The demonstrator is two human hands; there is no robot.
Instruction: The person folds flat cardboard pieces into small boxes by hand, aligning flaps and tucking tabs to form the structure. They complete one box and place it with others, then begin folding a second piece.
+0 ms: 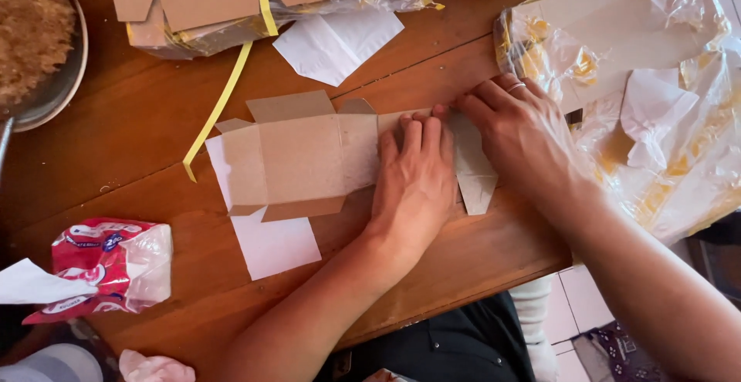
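Note:
A flat brown cardboard box blank (301, 158) with several flaps lies on the wooden table (116, 135), over a white paper sheet (274, 243). My left hand (413, 185) presses flat on the blank's right part, fingers together. My right hand (517, 139), with a ring on one finger, rests beside it, and its fingertips touch the blank's folded right flap (472, 174).
A stack of cardboard blanks in clear plastic (231, 4) with a yellow strap (220, 104) lies at the back. More plastic-wrapped cardboard (641, 81) sits at the right. A red and white tissue pack (108, 266) is at the front left, a metal dish of brown food (35, 42) at the far left.

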